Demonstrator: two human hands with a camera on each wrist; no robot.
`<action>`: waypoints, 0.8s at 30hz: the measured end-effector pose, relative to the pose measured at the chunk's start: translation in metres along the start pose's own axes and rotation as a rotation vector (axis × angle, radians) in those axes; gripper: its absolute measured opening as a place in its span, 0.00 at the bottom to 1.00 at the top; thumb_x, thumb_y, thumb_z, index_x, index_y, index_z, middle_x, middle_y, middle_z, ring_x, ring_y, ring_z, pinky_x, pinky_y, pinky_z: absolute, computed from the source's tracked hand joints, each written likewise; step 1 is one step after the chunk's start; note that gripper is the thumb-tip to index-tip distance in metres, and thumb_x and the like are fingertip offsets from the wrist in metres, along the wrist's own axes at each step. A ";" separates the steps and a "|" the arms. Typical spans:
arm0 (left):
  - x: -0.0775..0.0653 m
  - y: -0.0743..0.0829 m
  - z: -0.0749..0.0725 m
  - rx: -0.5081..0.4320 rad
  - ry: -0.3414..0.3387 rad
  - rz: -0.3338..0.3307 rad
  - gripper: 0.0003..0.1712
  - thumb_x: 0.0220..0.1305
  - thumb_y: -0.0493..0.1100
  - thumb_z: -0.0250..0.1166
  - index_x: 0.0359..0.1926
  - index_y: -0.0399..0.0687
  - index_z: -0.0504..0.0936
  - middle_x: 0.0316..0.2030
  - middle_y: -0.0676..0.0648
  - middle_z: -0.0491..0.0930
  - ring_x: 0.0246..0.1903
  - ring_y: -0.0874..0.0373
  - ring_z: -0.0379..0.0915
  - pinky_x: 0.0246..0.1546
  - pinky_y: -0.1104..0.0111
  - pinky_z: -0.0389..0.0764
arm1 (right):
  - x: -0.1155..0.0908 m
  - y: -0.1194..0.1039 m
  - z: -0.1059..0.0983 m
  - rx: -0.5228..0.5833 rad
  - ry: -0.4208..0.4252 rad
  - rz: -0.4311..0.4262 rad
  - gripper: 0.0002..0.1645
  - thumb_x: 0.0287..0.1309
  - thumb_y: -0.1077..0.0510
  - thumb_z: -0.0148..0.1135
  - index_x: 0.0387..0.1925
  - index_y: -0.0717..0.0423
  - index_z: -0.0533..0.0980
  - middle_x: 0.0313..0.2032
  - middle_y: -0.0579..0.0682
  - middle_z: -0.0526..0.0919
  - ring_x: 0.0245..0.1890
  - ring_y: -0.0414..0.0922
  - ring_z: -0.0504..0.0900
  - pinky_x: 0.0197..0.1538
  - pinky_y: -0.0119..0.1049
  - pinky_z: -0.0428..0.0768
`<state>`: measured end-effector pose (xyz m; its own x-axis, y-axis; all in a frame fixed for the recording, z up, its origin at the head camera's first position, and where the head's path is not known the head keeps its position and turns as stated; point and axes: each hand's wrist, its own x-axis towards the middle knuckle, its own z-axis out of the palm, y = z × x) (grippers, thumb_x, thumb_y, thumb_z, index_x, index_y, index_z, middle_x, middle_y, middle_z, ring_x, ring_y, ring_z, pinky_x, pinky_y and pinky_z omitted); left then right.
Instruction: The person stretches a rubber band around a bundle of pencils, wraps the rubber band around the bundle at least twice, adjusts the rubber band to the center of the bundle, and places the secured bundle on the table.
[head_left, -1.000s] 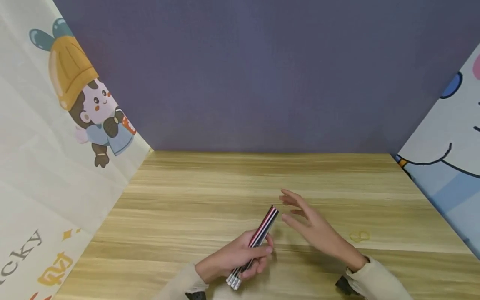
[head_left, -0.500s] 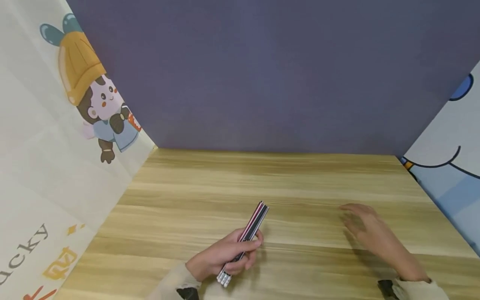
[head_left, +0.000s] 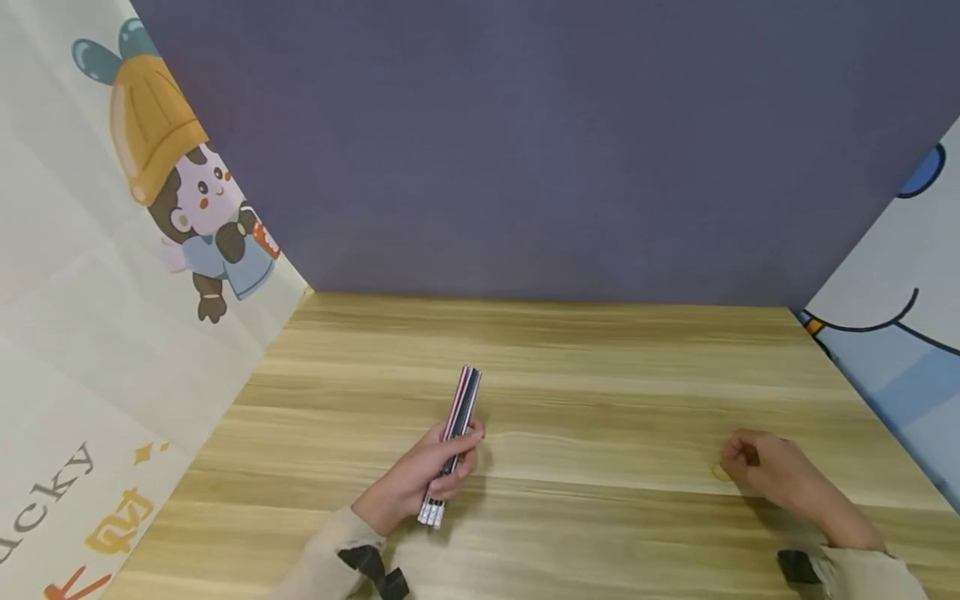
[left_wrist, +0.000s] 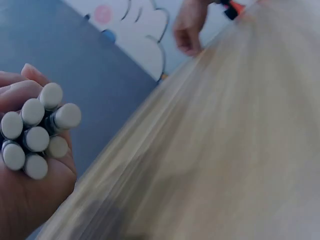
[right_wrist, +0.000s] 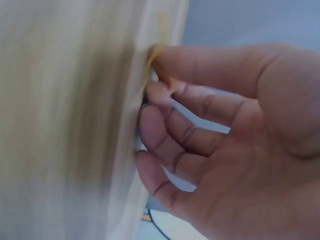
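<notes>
Head view: the gathering part looks done to me. My left fingers (head_left: 460, 475) are curled round a bunch of striped pencils (head_left: 462, 408), white ends (left_wrist: 37, 139) sticking out just below them, the rest poking out above. My right fingers (right_wrist: 154, 125) are well off to the right of those, low at the worktop (head_left: 585, 400), thumb and index pinching a thin yellow band (right_wrist: 162, 32). Too blurry to tell if it's fully lifted. It isn't round the pencils, so I'd call this halfway at best.
</notes>
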<state>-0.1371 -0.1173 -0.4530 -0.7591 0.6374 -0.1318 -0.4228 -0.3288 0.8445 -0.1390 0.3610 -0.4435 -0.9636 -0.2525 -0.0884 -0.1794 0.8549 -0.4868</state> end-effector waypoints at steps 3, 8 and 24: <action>-0.001 0.004 -0.010 -0.008 0.049 0.022 0.08 0.78 0.46 0.51 0.51 0.51 0.64 0.18 0.56 0.71 0.07 0.73 0.61 0.05 0.80 0.56 | -0.001 0.000 0.000 -0.016 0.045 0.038 0.10 0.66 0.57 0.63 0.28 0.54 0.76 0.24 0.43 0.75 0.23 0.35 0.69 0.28 0.31 0.69; -0.001 0.002 -0.012 -0.006 0.040 0.000 0.07 0.78 0.46 0.52 0.51 0.52 0.65 0.18 0.56 0.71 0.07 0.72 0.61 0.05 0.80 0.57 | -0.002 -0.004 0.000 0.041 0.127 0.088 0.19 0.70 0.46 0.58 0.27 0.54 0.74 0.21 0.45 0.72 0.20 0.37 0.66 0.27 0.30 0.66; -0.001 -0.006 -0.003 0.006 -0.072 -0.053 0.09 0.78 0.44 0.51 0.53 0.50 0.64 0.19 0.57 0.71 0.08 0.73 0.60 0.06 0.81 0.59 | 0.002 -0.035 0.002 1.043 0.066 0.029 0.24 0.77 0.52 0.48 0.21 0.54 0.62 0.16 0.55 0.57 0.21 0.56 0.63 0.40 0.38 0.83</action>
<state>-0.1355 -0.1182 -0.4592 -0.6978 0.7027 -0.1391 -0.4587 -0.2892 0.8402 -0.1341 0.3296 -0.4283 -0.9792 -0.1865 -0.0796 0.0740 0.0369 -0.9966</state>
